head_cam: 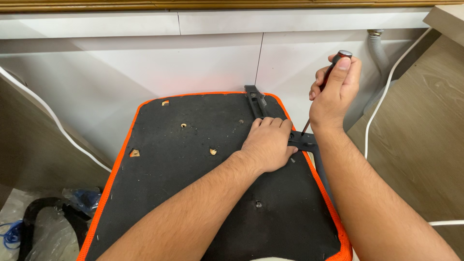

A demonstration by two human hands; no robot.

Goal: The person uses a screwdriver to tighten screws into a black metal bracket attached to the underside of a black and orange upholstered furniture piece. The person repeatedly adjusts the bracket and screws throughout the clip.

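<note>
An upturned chair seat (193, 164) lies before me, its black underside edged in orange and dotted with several screw holes. A black armrest bracket (256, 102) runs along its right side. My left hand (268, 143) presses down flat on that bracket. My right hand (336, 92) is closed round a screwdriver (338, 60) with a red and black handle, held upright, its tip down at the bracket (305, 141) near the seat's right edge.
White cabinet panels (193, 63) stand behind the seat. A white cable (377, 111) and a grey corrugated hose (379, 48) hang at the right, beside a wooden panel (425, 125). Plastic bags and a black part (53, 217) lie on the floor at lower left.
</note>
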